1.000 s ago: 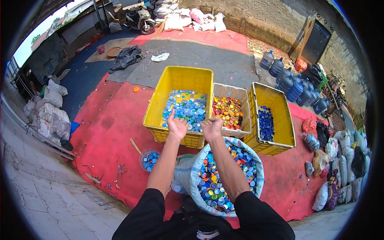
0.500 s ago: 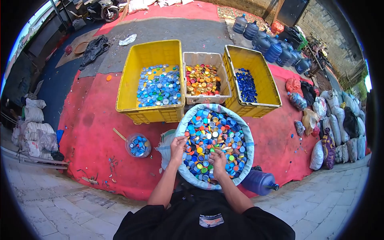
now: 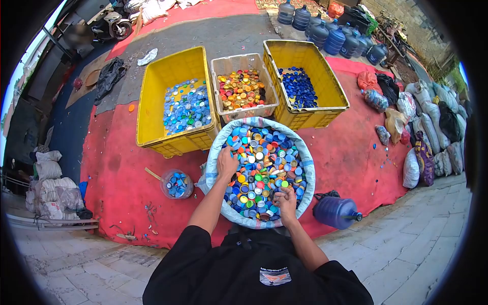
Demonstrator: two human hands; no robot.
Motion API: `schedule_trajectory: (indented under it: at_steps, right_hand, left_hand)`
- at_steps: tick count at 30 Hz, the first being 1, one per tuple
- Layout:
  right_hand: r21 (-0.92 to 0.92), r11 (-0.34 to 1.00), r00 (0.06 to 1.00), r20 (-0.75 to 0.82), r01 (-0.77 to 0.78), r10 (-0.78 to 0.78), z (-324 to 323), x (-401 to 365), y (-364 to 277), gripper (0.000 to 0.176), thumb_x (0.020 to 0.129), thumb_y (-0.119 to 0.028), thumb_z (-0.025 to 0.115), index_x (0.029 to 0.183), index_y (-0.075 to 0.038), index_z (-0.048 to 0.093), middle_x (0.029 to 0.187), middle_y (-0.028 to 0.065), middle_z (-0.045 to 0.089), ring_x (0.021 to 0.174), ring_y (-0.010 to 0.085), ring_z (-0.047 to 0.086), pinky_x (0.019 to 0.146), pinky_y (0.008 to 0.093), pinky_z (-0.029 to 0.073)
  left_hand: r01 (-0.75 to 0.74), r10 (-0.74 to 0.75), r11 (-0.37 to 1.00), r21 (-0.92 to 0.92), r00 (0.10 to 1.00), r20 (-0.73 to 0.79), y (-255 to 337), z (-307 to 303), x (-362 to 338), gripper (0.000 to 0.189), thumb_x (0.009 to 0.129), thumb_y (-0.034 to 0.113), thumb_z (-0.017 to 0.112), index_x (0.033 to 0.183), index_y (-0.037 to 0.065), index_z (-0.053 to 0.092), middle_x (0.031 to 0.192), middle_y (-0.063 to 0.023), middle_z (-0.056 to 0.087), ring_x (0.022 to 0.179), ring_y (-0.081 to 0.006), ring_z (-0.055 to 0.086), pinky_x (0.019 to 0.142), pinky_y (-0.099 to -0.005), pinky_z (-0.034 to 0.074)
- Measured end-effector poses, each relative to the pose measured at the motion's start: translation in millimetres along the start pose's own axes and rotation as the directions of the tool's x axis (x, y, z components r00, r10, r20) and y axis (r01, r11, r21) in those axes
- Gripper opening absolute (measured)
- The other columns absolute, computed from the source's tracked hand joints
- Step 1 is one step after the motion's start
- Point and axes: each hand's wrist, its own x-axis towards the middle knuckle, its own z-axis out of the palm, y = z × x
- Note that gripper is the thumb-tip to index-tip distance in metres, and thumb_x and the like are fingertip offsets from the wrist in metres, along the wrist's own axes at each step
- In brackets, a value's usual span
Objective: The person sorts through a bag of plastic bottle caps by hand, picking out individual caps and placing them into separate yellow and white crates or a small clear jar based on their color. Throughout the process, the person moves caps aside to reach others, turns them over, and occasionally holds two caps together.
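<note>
A round sack with a rolled pale-blue rim [image 3: 308, 168] stands before me, full of mixed bottle caps [image 3: 259, 175] in many colours. Over the caps at the sack's left side is my left hand [image 3: 227, 162], its fingers down at the caps and slightly apart. My right hand [image 3: 287, 203] is above the lower right of the pile, fingers curled together beside a yellow-green cap [image 3: 284, 184]. What lies between those fingertips is too small to make out.
Beyond the sack stand a yellow crate [image 3: 145, 112] with light-blue caps, a whitish crate [image 3: 216, 65] with yellow and red caps, and another yellow crate [image 3: 330, 86] with dark-blue caps. A clear tub [image 3: 178, 184] sits left, a large water jug [image 3: 335, 212] right.
The view has turned slightly, shifting the crates up and left. My left hand has gone from the rim farther in over the caps; my right hand has moved toward the sack's lower right.
</note>
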Motion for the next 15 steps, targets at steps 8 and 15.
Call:
schedule_trajectory:
  at_steps: [8, 15]
  right_hand:
    - [0.084, 0.995, 0.993, -0.097, -0.062, 0.070, -31.7, -13.7, -0.6, 0.039, 0.083, 0.002, 0.047, 0.122, -0.001, 0.043, 0.097, 0.0085, 0.059, 0.078, 0.0125, 0.058, 0.066, 0.0246, 0.048]
    - [0.074, 0.992, 0.986, -0.124, -0.102, 0.111, -38.6, -16.0, -4.2, 0.039, 0.084, -0.003, 0.049, 0.122, -0.002, 0.044, 0.098, 0.0085, 0.059, 0.079, 0.0129, 0.058, 0.068, 0.0258, 0.049]
  left_hand:
    - [-0.114, 0.098, 0.931, 0.346, 0.993, 0.064, 0.8, 16.8, 24.4, 0.028, 0.078, 0.006, 0.060, 0.106, 0.002, 0.058, 0.103, -0.0152, 0.058, 0.097, -0.0336, 0.056, 0.077, -0.0438, 0.051]
    - [-0.088, 0.082, 0.952, 0.293, 0.996, 0.033, 27.0, 4.1, 9.3, 0.029, 0.081, 0.012, 0.063, 0.107, 0.001, 0.058, 0.088, -0.0166, 0.065, 0.085, -0.0337, 0.058, 0.073, -0.0458, 0.046]
